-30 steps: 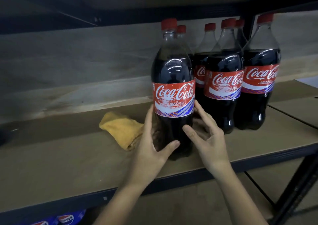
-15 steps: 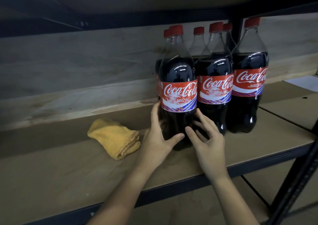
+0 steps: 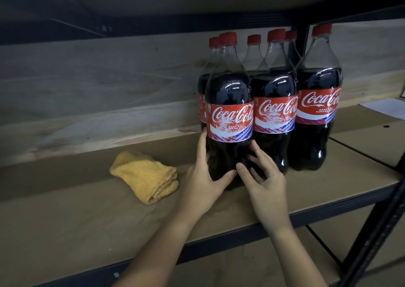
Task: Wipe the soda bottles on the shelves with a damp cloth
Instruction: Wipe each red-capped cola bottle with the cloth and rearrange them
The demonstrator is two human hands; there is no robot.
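Hands flank the front-left soda bottle (image 3: 229, 120) on the shelf (image 3: 65, 216): the left hand (image 3: 202, 181) cups its lower left side, fingers up along the plastic and thumb across the front, while the right hand (image 3: 266, 184) touches the lower right side with spread, loosely bent fingers. Its red label reads "Coca-Cola", with "RASA ASLI KURANG GULA" beneath. Neighbouring bottles (image 3: 274, 115) stand touching it. A folded yellow cloth (image 3: 145, 176) lies just left.
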